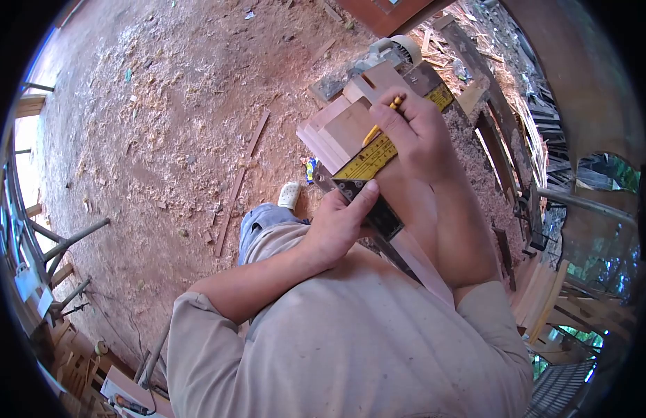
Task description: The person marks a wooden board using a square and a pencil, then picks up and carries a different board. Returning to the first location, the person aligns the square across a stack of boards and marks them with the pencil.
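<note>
A carpenter's square with a yellow blade point(368, 159) and a black stock lies across a pale wooden piece point(340, 125) with a stepped, cut end. My left hand point(340, 223) grips the black stock at the near side, thumb on top. My right hand point(417, 132) holds a yellow pencil point(383, 117) with its tip against the wood beside the yellow blade. The wood runs toward my body and is hidden under my right forearm.
The dirt floor point(169, 118) is strewn with sawdust, shavings and thin wood strips. A machine with a round grey housing point(399, 52) sits beyond the wood. Timber and frames point(504, 139) pile up at right. Metal legs point(72, 240) and tools lie at left.
</note>
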Motion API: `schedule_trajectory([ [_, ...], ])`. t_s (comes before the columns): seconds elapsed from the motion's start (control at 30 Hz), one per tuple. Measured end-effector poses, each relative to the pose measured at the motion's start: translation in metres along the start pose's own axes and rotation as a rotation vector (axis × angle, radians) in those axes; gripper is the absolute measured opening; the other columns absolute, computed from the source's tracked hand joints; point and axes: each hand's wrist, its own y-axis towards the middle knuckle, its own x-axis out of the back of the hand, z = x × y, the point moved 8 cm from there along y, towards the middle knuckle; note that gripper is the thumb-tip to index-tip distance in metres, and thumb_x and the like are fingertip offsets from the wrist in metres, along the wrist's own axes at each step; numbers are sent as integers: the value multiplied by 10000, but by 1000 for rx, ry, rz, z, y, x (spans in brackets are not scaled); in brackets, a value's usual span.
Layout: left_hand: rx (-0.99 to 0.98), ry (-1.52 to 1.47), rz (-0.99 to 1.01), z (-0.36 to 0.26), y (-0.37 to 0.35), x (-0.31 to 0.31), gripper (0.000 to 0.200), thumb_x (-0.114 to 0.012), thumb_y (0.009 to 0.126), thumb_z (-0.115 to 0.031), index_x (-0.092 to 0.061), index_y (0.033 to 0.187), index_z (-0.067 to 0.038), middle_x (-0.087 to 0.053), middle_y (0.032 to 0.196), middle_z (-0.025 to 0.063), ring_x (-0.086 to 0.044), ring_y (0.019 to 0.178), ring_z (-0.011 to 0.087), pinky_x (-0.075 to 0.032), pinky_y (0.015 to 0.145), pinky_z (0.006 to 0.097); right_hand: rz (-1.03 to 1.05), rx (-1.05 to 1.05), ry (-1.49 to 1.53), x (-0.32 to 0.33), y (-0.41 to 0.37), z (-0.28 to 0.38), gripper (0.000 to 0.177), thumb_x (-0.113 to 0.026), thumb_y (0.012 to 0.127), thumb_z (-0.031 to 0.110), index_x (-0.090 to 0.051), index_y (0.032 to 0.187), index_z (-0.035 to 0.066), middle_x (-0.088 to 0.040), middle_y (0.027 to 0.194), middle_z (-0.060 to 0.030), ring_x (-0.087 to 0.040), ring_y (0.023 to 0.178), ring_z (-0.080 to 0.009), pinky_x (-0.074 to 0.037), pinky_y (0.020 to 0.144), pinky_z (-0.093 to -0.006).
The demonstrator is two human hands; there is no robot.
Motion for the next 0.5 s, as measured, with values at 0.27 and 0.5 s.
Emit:
schedule_trajectory([
  [0.27, -61, -91, -1, -1, 1, -2, 305, -568, 1059, -299, -622, 1179, -24, -693, 1019, 51, -704, 885, 146, -631, 776, 336, 60, 16, 21, -8, -2, 0, 165, -575, 1033, 150, -604, 944, 15, -608, 785, -2, -567, 759, -47, -468, 689, -219],
  [0.5, -61, -51, -1, -2, 2, 1, 316, -571, 1056, -308, -601, 1218, -39, -693, 1057, 52, -707, 930, 159, -629, 810, 357, 61, -51, 85, -7, 1, -5, 145, -580, 1030, 148, -602, 969, 18, -619, 798, -1, -568, 764, -52, -470, 693, -227],
])
